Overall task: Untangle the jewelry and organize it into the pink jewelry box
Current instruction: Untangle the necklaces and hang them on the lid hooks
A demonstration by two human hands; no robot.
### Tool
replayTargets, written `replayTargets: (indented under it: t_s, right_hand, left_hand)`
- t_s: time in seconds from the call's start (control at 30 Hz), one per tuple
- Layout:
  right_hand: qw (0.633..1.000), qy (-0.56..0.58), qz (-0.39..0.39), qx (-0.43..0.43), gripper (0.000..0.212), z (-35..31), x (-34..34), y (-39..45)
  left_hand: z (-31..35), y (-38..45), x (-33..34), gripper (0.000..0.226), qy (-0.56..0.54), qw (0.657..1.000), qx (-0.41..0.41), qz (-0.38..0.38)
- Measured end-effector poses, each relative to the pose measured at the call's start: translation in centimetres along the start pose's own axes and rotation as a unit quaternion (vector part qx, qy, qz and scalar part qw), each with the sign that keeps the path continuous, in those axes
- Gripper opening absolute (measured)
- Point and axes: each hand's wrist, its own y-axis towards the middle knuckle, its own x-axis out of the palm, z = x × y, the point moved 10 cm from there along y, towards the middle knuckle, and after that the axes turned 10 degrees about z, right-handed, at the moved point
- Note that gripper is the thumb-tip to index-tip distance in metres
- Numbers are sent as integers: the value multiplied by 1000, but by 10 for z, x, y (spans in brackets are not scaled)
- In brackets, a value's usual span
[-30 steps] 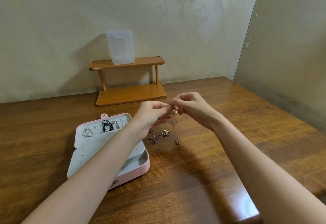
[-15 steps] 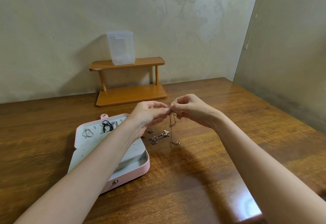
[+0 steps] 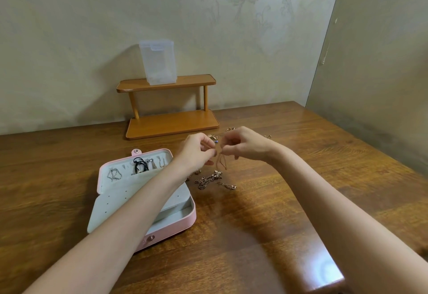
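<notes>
Above table (image 3: 289,212), hands (image 3: 217,150) apparently pinching chain (image 3: 221,161).

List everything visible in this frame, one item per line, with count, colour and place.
pink jewelry box: one, pink with pale grey lining, open on the table's left
stored jewelry: several pieces, black and silver, in the box lid
thin chain: one, rose gold, hanging between both hands
loose jewelry: a tangled cluster, rose gold, on the table right of the box
small pieces: a few, gold, on the table behind the hands
wooden shelf: one, orange-brown, against the wall
plastic container: one, clear, on the shelf top
table: one, brown wood
left hand: pinches the chain
right hand: pinches the chain
</notes>
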Motion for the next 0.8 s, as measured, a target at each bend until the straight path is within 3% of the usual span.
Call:
replayTargets:
  t_s: [0.1,0.17,0.3,0.5,0.67,0.73,0.8]
  right_hand:
    - [986,162,39,17,15,1,-12,-5]
    - [976,211,35,36,15,4,-14,-7]
    - [981,184,7,59,18,7,-11,-6]
    - [987,148,27,50,24,7,-14,-2]
    - [977,207,21,48,20,5,-13,-5]
    - [976,209,14,54,18,8,-12,-5]
    - [972,223,4,70,19,12,-10,-5]
  left_hand:
    - [-13,-4,6,11,-13,999,-34,-18]
    - [-16,-7,6,12,-72,995,-68,-20]
    - [-5,-8,1,8,-185,978,-88,-25]
    - [6,-6,0,3,-162,984,-63,-29]
    - [5,-8,4,5,-164,983,-64,-42]
    - [8,-7,1,4,-145,988,-36,-35]
    - [21,-7,-5,2,-77,996,51,-21]
